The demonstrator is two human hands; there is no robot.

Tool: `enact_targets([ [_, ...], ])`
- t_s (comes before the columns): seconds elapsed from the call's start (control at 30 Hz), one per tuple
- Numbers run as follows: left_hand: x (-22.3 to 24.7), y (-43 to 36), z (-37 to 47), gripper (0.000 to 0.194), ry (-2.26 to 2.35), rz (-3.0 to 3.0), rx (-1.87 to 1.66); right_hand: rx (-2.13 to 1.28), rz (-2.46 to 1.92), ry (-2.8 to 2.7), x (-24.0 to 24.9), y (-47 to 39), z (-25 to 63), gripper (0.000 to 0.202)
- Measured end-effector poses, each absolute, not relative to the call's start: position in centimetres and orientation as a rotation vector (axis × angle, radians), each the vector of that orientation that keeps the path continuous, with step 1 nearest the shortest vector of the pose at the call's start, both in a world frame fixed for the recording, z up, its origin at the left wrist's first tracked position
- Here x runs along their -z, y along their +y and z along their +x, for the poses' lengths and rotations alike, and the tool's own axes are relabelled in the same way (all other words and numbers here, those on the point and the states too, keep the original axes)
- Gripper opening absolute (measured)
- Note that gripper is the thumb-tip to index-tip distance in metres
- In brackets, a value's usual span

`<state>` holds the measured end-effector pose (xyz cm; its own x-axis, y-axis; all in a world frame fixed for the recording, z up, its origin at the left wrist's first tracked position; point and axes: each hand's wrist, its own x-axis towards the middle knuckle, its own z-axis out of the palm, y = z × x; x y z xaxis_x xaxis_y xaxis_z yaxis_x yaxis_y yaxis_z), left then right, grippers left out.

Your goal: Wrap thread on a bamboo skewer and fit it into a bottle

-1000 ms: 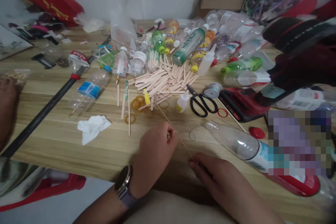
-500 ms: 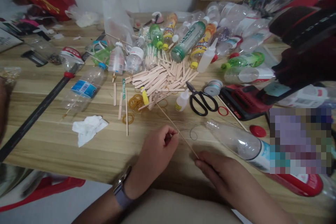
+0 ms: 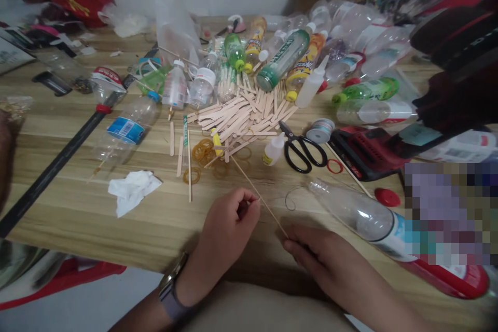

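My right hand (image 3: 315, 251) is closed on the lower end of a thin wooden stick (image 3: 249, 180), which slants up and left toward the pile of craft sticks (image 3: 237, 114). Beside the stick's middle, my left hand (image 3: 229, 223) is pinched shut. A fine thread (image 3: 290, 201) runs faintly from those fingertips past the stick and curls on the table; what lies inside the pinch is mostly hidden. Beyond the hands are a small glue bottle (image 3: 273, 150), black-handled scissors (image 3: 301, 151), a spool (image 3: 320, 130) and rubber bands (image 3: 204, 150).
A clear bottle with a red end (image 3: 365, 218) lies right of my hands, near a red cap (image 3: 387, 197) and a power tool (image 3: 365, 153). Left are crumpled tissue (image 3: 134, 191), a blue-labelled bottle (image 3: 126, 129) and a long dark bar (image 3: 58, 163). Several bottles crowd the back.
Both hands keep their grip and sit slightly further left, along with the stick. The view has shifted a little, so the tabletop things appear slightly to the right.
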<state>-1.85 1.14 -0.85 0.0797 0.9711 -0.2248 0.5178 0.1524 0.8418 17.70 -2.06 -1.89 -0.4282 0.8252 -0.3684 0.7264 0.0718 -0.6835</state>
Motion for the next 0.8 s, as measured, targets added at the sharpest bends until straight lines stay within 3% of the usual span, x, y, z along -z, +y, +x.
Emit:
enact_targets([
  [0.13, 1.3, 1.3, -1.9, 0.017, 1.555, 1.459, -0.622, -1.245, -1.622, -2.278, 2.1, -2.2, 18.3, 0.025],
  [0.57, 1.4, 1.6, -2.2, 0.015, 1.51, 1.402, -0.56, -0.43, -1.392, -2.439, 0.5, 0.8, 15.7, 0.007],
  [0.8, 1.9, 1.2, -2.7, 0.018, 1.466, 1.393, -0.609, -0.324, -1.266, -2.484, 1.2, 2.3, 13.6, 0.014],
])
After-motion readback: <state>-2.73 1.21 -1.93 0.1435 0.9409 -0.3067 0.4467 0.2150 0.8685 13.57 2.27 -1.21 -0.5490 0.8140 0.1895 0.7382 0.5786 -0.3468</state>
